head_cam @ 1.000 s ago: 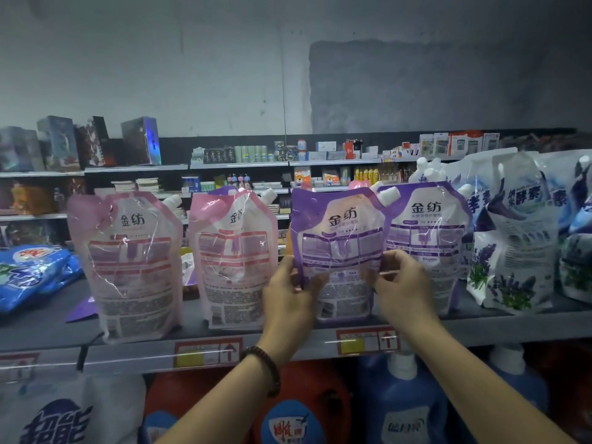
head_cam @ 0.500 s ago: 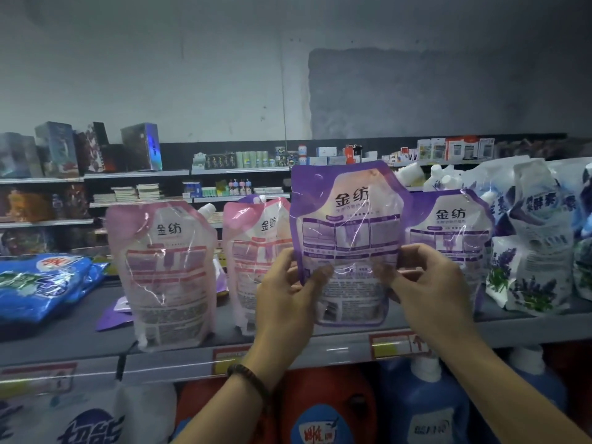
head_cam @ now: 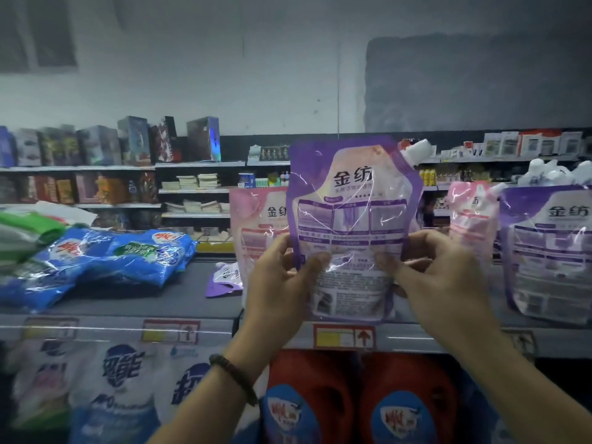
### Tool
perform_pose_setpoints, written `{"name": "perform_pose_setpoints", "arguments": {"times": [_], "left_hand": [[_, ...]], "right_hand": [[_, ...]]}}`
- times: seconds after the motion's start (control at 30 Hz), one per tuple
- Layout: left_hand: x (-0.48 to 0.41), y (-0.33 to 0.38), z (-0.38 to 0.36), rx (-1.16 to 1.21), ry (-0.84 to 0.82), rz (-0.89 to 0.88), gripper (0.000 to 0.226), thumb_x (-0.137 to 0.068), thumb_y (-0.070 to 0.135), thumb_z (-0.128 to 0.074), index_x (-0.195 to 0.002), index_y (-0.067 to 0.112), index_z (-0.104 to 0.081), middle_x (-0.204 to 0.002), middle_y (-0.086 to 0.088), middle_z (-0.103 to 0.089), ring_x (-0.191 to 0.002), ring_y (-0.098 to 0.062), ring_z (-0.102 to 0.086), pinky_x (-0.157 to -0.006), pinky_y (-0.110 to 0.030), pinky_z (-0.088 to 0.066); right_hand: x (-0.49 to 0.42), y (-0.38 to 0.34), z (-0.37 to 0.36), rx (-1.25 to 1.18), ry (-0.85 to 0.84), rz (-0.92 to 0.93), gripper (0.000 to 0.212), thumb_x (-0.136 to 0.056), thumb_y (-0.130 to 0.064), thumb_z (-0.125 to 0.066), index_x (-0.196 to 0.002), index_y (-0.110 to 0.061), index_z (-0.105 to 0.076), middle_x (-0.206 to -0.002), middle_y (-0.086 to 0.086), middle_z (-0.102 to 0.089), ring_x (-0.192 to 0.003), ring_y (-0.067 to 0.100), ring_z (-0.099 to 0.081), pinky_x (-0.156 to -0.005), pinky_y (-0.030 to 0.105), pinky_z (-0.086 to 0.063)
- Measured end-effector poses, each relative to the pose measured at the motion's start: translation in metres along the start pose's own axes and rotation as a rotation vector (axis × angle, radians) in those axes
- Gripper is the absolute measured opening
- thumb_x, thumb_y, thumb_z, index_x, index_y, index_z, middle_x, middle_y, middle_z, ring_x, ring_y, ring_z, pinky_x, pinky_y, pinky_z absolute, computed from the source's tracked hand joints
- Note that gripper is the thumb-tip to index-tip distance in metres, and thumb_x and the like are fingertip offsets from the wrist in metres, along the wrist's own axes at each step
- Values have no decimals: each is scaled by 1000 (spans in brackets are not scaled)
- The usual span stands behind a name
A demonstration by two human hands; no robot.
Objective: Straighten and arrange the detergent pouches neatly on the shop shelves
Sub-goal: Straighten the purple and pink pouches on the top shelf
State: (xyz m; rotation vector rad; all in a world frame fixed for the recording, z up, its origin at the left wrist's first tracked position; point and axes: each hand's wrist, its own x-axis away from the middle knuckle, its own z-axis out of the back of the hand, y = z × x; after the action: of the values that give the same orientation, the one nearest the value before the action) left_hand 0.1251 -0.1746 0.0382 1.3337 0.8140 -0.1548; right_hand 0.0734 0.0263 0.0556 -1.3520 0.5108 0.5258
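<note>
Gripping a purple detergent pouch [head_cam: 352, 232] by its two side edges, both hands hold it upright in front of the shelf in the head view. The left hand [head_cam: 278, 283] pinches the pouch's left edge, thumb on the printed front and fingers curled behind it; a dark beaded bracelet [head_cam: 235, 378] circles that wrist. The right hand [head_cam: 439, 283] grasps the right edge the same way, thumb laid across the front. The white spout cap [head_cam: 418, 150] juts from the pouch's top right corner. Its lower edge sits level with the front lip of the grey shelf [head_cam: 144, 299]; whether it touches the shelf cannot be told.

Just behind it on the left stands a pink pouch [head_cam: 256, 219], partly covered. To the right a second pink pouch [head_cam: 472, 216] stands upright, and just beside that is another purple pouch [head_cam: 551, 257], cut off by the frame edge. A small purple pouch [head_cam: 224, 280] lies flat on the shelf near the left hand. Farther left, blue bags [head_cam: 105, 261] lie piled on the same shelf. A red-and-yellow price label [head_cam: 344, 336] sits on the lip under the held pouch. On the level below stand red jugs [head_cam: 320, 395], with white bags [head_cam: 112, 379] to their left.
</note>
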Motion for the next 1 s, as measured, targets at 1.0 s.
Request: {"name": "perform_pose_setpoints", "arguments": {"times": [1.0], "left_hand": [[-37,-69,244,-157,189,120,16,-101,10,-69,-116,12,-62,-105,-14,-77,-95,-40,-74,-81,-66,-60]], "right_hand": [[30,-23,-283,-18,-95,6,12,-95,-27,-78,-100,-21,-68,-91,-11,-73,-85,6,-71,-75,26,-62]]}}
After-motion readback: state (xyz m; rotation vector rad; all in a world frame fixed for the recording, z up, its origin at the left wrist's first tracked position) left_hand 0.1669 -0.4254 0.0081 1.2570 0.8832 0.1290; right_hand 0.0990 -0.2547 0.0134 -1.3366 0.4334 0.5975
